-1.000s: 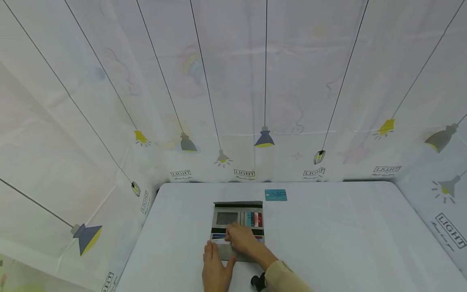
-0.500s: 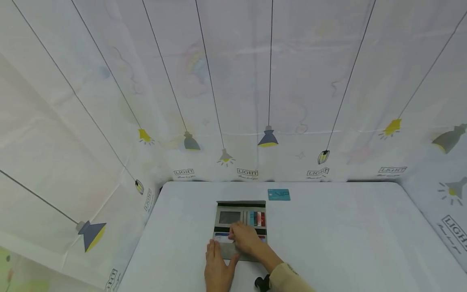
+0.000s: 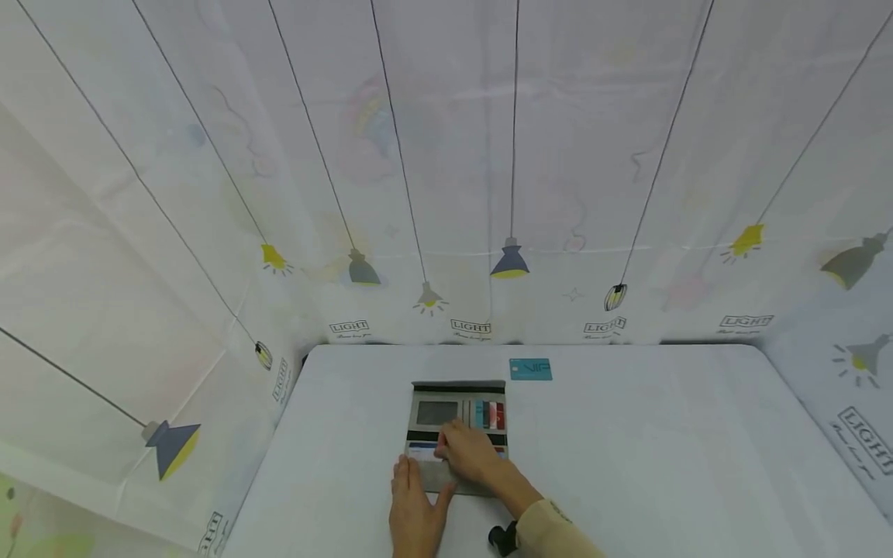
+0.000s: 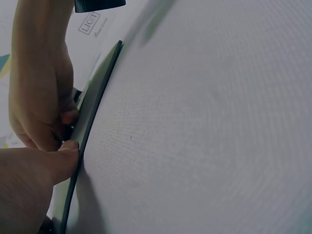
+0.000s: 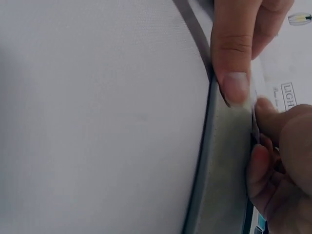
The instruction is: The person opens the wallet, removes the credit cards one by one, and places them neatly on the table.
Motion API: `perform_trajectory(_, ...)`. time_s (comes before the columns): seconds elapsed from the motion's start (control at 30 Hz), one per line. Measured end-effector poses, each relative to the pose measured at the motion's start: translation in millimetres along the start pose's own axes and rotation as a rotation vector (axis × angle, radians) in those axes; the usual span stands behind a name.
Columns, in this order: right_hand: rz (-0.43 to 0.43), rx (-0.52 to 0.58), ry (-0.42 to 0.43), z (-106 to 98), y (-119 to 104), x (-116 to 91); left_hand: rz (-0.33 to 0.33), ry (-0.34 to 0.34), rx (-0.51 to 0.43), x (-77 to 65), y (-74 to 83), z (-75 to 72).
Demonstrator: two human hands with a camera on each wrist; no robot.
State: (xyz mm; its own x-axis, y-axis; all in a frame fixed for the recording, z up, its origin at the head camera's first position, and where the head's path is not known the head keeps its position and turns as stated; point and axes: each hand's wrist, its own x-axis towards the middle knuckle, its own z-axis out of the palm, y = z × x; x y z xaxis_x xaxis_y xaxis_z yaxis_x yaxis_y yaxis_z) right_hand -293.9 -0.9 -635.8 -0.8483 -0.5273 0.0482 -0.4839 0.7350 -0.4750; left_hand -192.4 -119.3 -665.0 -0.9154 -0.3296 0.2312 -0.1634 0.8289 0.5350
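Note:
An unfolded grey wallet (image 3: 434, 473) lies on the white table, with a dark window and several cards (image 3: 490, 415) in its upper half. My left hand (image 3: 414, 511) rests at its lower left corner, fingers straight. In the right wrist view, the left thumb (image 5: 235, 87) presses on the wallet's near edge. My right hand (image 3: 469, 453), fingers curled, pinches a white card with a blue edge (image 3: 421, 452) at the lower pocket. Seen from the right wrist, the right hand (image 5: 292, 161) holds the card's thin edge between thumb and finger. The curled hand hides most of that card.
A teal VIP card (image 3: 530, 369) lies apart, beyond the wallet to the right, near the table's far edge. A white curtain (image 3: 446, 155) printed with hanging lamps surrounds the table (image 3: 663, 449). A small black device (image 3: 502, 539) sits at the right wrist.
The head view shifts slightly. Both hands stay at the wallet, and the right hand keeps its pinch. The dark strip between the blue edge and the white of the card no longer shows.

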Motion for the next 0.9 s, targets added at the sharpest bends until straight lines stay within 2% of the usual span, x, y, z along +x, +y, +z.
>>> perform_trajectory(0.17, -0.023, 0.051, -0.008, -1.3, 2.7, -0.3, 0.006, 0.009, 0.002, 1.6, -1.7, -0.9)
perform_trajectory(0.33, 0.007, 0.091, 0.001, -1.1, 3.4, 0.1, 0.006, 0.005, -0.012, 0.6, -1.5, -0.1)
perform_trajectory(0.77, 0.042, 0.094, 0.030, -0.9, 1.5, 1.8, -0.038, -0.043, -0.022, 0.8, 0.6, 0.0)
perform_trajectory(0.9, 0.044, 0.091, 0.034, 0.4, 0.9, 2.6, -0.031, -0.033, -0.024, -0.6, 0.8, -0.8)
